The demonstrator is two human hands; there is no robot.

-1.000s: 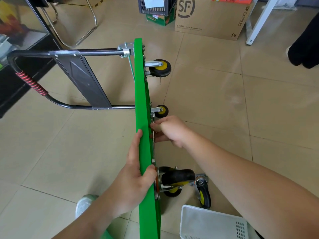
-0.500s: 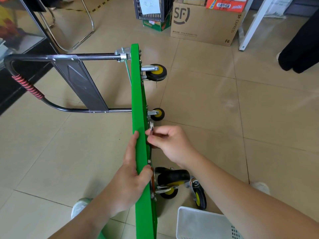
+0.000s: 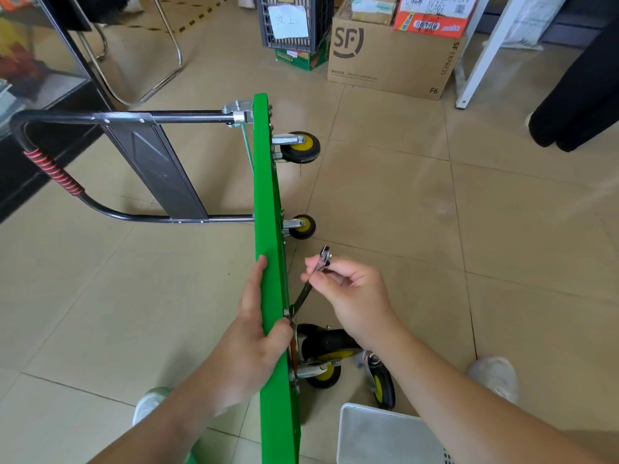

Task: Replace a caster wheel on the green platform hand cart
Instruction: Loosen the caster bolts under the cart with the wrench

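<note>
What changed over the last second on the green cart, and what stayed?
The right hand swung the wrench outward, away from the green deck; its lower end stays at the fastener by the near caster. The left hand still grips the deck's edge; the deck still stands on its side.

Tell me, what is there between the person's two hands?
In the head view, the green platform, stood on edge, and a slim wrench lie between them. The left hand grips the platform's edge; the right hand pinches the wrench's upper end.
</note>
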